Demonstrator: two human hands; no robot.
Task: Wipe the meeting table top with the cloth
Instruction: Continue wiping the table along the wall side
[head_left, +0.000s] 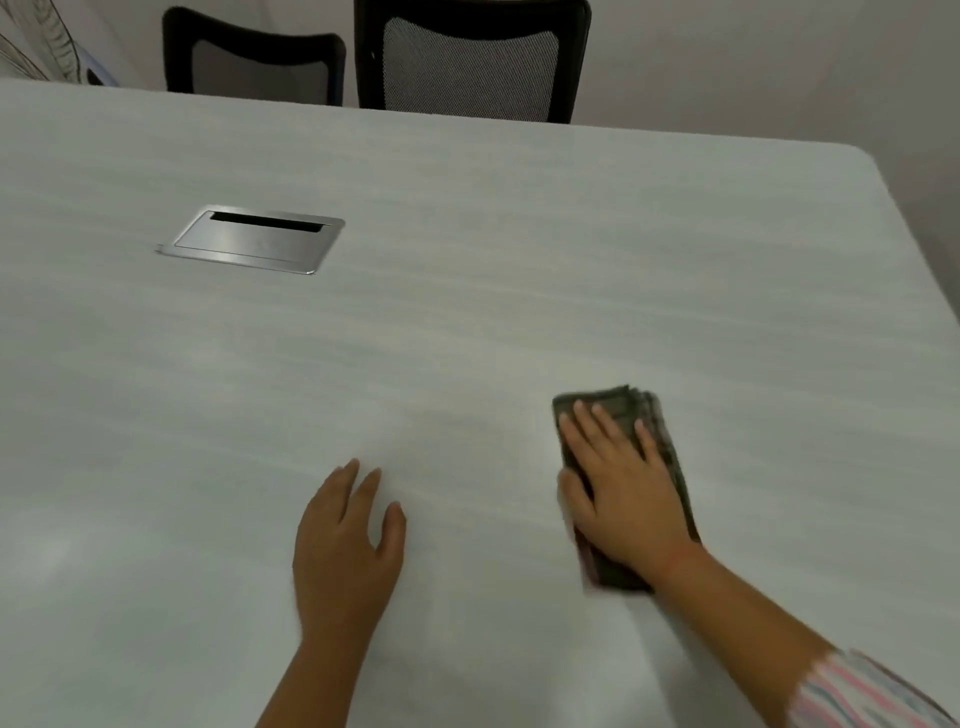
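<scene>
Right hand (623, 488) pressed flat on the folded cloth (615, 399); left hand (343, 551) open over the bench (519, 260). Metal cable hatch (254, 241) and mesh chairs (470, 62) stood beyond.

The pale grey wood-grain meeting table top (519, 270) lies open to its far right corner; a flush brushed-metal cable hatch (250, 241) sits far left. Black mesh-backed chairs (470, 62) crowd the far edge.
</scene>
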